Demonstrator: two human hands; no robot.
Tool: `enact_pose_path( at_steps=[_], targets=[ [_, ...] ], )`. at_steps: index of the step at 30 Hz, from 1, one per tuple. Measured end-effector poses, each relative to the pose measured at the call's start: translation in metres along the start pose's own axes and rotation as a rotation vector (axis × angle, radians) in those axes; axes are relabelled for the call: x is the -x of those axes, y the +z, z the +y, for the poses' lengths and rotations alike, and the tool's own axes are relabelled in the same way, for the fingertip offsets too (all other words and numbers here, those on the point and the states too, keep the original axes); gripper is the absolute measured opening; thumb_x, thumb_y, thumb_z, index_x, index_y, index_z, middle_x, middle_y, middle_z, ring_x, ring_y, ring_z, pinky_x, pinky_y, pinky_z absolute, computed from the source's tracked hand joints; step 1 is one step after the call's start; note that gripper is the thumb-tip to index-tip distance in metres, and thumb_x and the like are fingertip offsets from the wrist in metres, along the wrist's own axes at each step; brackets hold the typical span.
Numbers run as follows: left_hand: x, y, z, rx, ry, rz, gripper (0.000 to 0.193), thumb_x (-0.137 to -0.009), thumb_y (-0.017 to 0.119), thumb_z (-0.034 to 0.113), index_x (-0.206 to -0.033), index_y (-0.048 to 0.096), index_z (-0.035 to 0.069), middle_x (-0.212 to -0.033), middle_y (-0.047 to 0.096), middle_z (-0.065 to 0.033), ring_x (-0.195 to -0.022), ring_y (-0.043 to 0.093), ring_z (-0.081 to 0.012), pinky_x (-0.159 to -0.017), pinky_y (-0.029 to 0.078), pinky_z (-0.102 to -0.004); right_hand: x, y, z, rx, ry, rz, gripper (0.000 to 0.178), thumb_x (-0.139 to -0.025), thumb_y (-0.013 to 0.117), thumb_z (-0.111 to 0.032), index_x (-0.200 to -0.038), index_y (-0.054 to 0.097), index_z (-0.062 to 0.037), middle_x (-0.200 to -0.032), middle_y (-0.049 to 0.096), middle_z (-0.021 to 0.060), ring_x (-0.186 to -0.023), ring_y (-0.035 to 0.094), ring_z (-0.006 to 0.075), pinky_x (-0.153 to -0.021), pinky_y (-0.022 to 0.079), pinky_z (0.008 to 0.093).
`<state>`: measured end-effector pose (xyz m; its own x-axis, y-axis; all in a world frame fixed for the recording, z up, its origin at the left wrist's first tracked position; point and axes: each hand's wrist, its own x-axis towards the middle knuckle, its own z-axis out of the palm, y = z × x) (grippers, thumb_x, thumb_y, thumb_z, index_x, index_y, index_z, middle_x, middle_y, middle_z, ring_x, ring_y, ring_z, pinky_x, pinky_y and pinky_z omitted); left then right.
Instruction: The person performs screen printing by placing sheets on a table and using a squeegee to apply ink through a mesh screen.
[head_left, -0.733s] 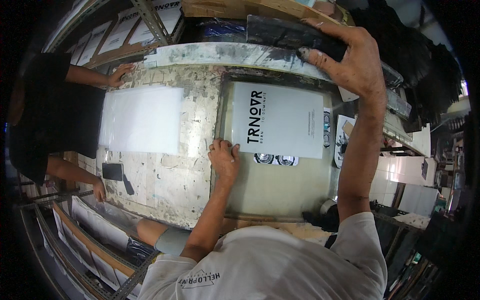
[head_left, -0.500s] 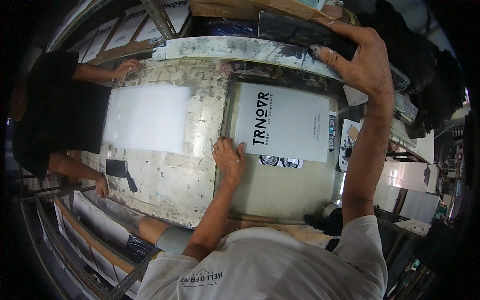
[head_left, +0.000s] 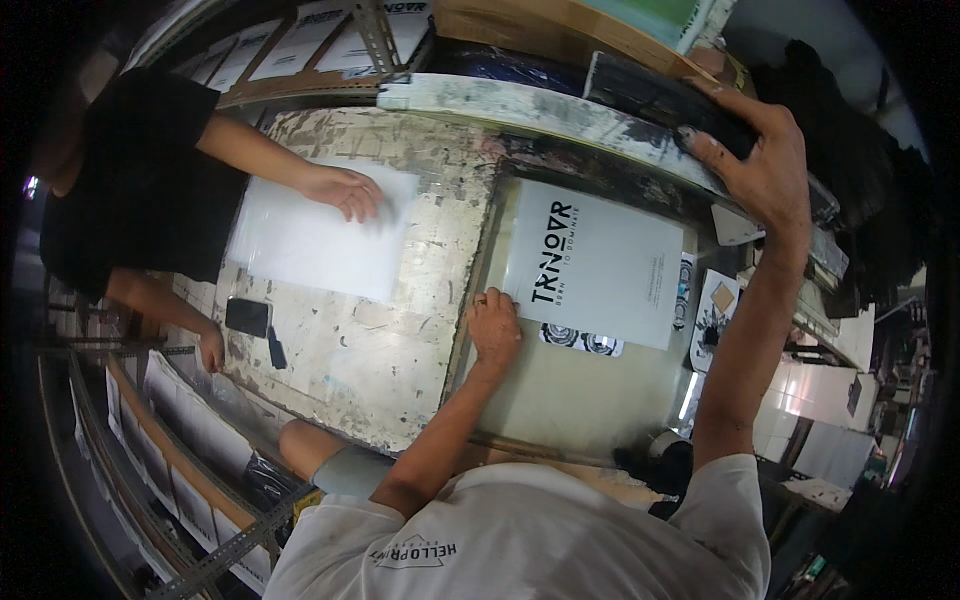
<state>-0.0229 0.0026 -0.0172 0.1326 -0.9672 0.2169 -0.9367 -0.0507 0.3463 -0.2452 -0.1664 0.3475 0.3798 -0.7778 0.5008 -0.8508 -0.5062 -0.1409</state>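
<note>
A white plastic sheet (head_left: 620, 270) with black print lies on the pale glassy surface to my right. Beneath its near edge, a strip with round grey-and-black patterns (head_left: 580, 340) shows. At the sheet's near left corner is my left hand (head_left: 494, 330), its fingers bent and closed on that corner. Up at the far right, my right hand (head_left: 765, 165) clasps a paint-smeared white screen frame (head_left: 480, 98). My thumb presses its near side, and the fingers reach over a dark slab (head_left: 650, 95) that rests against it. The fingertips' undersides are hidden.
Left of me, a co-worker's hand (head_left: 345, 190) hovers over a stack of blank white sheets (head_left: 330, 250). A dark phone-like slab (head_left: 248, 317) sits on the worn table (head_left: 380, 370). Racks of upright sheets (head_left: 185, 430) stand at the near left. Dark cloth (head_left: 830, 180) hangs far right.
My left hand's fingers have curled in at the sheet's corner. The co-worker's far hand has moved right, over the blank stack. The whole view has shifted, and my right hand keeps its grip.
</note>
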Motion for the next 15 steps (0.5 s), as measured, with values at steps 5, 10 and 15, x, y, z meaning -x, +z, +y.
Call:
enact_pose_path(
  at_steps=[5, 10, 15],
  targets=[
    [-0.005, -0.008, 0.006, 0.154, -0.038, 0.029, 0.016, -0.086, 0.067, 0.017, -0.093, 0.063, 0.003, -0.097, 0.056, -0.0132, -0.094, 0.055, -0.0323, -0.081, 0.04, -0.0456, 0.001, -0.003, -0.005, 0.0, 0.038, -0.006, 0.06, -0.069, 0.085, -0.045, -0.118, 0.075, -0.0125, -0.105, 0.075, 0.0167, -0.099, 0.067, 0.0292, -0.09, 0.049, 0.0399],
    [-0.033, -0.055, 0.001, 0.217, -0.064, 0.131, 0.013, -0.083, 0.067, 0.003, -0.092, 0.059, 0.002, -0.095, 0.057, -0.0168, -0.089, 0.055, -0.0381, -0.076, 0.042, -0.048, 0.0, -0.003, -0.007, -0.058, 0.089, -0.024, 0.061, -0.07, 0.088, -0.042, -0.12, 0.074, -0.0092, -0.105, 0.073, 0.017, -0.101, 0.063, 0.031, -0.09, 0.048, 0.042],
    [-0.04, -0.095, -0.077, 0.22, -0.076, 0.226, 0.01, -0.082, 0.065, 0.0, -0.088, 0.057, 0.001, -0.091, 0.058, -0.0177, -0.087, 0.054, -0.0401, -0.073, 0.039, -0.051, 0.003, 0.006, 0.011, -0.039, 0.071, 0.006, 0.062, -0.07, 0.088, -0.043, -0.119, 0.074, -0.008, -0.106, 0.072, 0.0195, -0.104, 0.063, 0.0317, -0.091, 0.048, 0.0426]
  ],
)
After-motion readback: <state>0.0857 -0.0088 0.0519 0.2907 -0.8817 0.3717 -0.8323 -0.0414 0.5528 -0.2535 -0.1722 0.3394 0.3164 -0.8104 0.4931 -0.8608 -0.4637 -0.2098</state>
